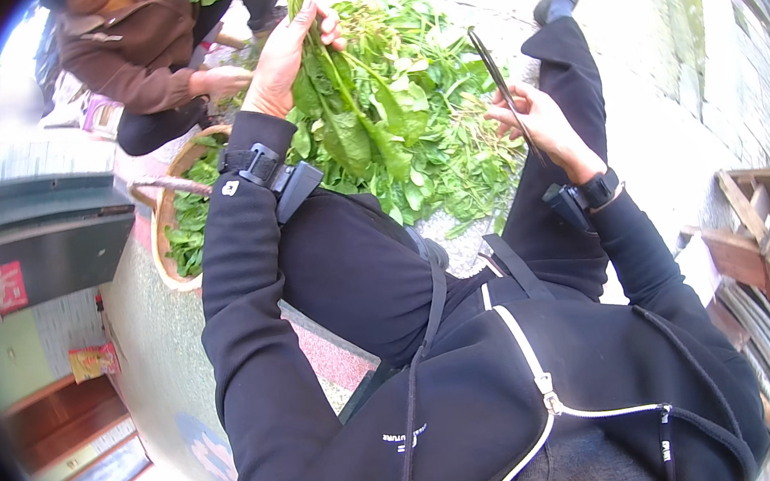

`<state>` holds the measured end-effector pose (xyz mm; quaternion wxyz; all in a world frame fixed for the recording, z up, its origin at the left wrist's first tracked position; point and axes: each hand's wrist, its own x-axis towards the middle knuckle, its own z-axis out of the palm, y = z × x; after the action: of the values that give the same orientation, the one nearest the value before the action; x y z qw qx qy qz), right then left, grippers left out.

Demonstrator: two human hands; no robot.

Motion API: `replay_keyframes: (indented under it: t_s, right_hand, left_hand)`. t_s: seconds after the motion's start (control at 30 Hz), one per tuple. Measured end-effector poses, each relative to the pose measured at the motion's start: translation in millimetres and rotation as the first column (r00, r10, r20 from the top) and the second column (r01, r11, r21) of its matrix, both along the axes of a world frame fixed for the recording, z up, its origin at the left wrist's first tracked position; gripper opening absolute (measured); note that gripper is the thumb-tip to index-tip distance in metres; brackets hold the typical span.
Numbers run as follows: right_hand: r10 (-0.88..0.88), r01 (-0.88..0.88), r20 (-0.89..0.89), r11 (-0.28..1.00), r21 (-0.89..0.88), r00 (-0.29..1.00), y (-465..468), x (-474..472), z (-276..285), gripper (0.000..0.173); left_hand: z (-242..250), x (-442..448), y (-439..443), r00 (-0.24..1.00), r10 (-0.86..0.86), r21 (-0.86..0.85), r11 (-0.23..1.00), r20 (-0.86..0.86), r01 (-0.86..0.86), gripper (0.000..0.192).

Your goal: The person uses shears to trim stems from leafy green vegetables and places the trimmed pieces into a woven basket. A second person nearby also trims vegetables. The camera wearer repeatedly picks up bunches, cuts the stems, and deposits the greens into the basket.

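My left hand (287, 58) is raised, shut around the stems of a bunch of leafy greens (346, 130). The broad leaves hang downward from the fist. A few thin, dark, flexible-looking strips (504, 85) are held in my right hand (538, 122); their material cannot be made out. Beneath and between both hands spreads a large heap of loose greens (454, 102), with some yellowish stalks mixed in. The bunch hangs in front of this heap.
A woven basket (162, 257) with a handle holds more greens beside my left arm. Across from me, a co-worker in a brown jacket (139, 61) crouches, one hand near the heap. A wooden frame (752, 231) stands at right, a dark cabinet (47, 246) at left.
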<state>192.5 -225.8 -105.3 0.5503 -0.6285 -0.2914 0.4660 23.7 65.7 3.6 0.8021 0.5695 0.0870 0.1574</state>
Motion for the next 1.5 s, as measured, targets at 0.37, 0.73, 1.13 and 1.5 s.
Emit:
replay_keyframes:
  t_s: [0.37,0.73,1.13,1.5]
  right_hand:
    - [0.083,-0.088,0.037,0.983,0.16,0.996,55,-39,31,0.024]
    - [0.035,0.014,-0.125,0.929,0.37,0.992,122,-81,55,0.029]
    - [-0.171,0.198,-0.101,0.892,0.406,0.98,127,-74,51,0.034]
    - [-0.223,0.234,-0.079,0.856,0.46,0.972,130,-70,49,0.034]
  left_hand:
    - [-1,-37,2,0.96,0.253,-0.058,0.963,-0.12,-0.262,0.022]
    - [-5,5,-29,0.938,0.347,0.09,0.935,-0.023,-0.344,0.025]
    - [-6,18,-33,0.93,0.366,-0.046,0.93,0.042,-0.364,0.023]
    - [2,28,-53,0.944,0.328,0.115,0.939,-0.03,-0.323,0.025]
